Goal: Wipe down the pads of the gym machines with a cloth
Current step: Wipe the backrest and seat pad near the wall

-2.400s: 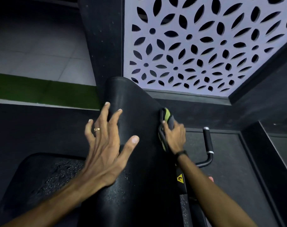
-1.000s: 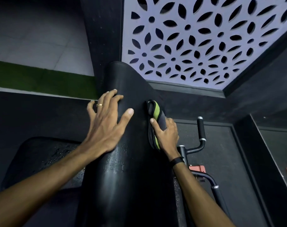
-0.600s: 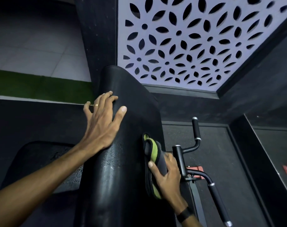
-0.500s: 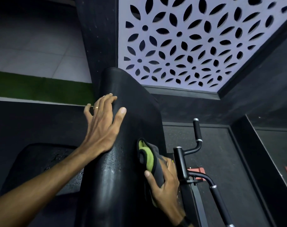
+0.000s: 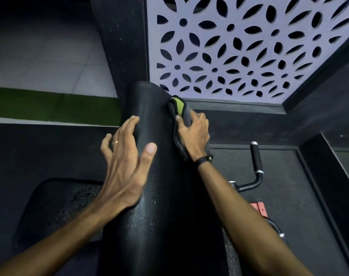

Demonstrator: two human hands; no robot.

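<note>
Both forearms are extended fwd over the black back pad (image 5: pixel 161 196), w/ droplets seen on its lower face. The left hand (image 5: pixel 125 166) is laid flat on the pad's left side, fingers spread, straight. The right hand (image 5: pixel 193 134) is curled round a grey-green cloth (image 5: pixel 179 108), pressed vs. the pad's upper right edge. Beyond, a perforated panel (image 5: pixel 249 46) is seen.

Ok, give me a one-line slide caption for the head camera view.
Right hand presses a grey-green cloth against the upright black pad's right edge while the left hand braces the pad.
</note>
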